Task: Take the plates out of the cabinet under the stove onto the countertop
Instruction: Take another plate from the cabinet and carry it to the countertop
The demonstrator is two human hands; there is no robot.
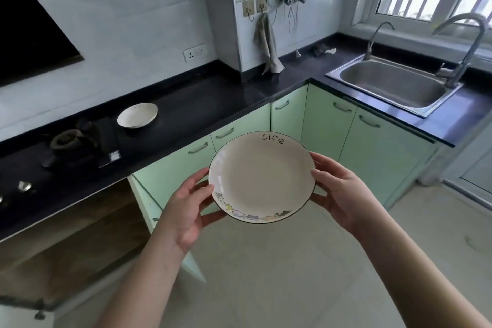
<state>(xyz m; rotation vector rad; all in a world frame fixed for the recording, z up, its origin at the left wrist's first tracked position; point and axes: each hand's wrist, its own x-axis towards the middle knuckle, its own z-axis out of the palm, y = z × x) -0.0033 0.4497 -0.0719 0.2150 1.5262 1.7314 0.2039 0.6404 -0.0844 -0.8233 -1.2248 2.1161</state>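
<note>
A white plate with a dark rim, the word "life" and small drawings along its near edge is held level in the air in front of the green cabinets. My left hand grips its left edge, thumb on top. On the opposite edge my right hand holds it the same way. A second white plate lies on the black countertop just right of the stove. The cabinet under the stove stands open, its green door swung out.
A steel sink with two taps sits in the counter at the right under a window. A cloth hangs from a wall hook in the corner. A black range hood is at upper left. Pale tiled floor spreads below.
</note>
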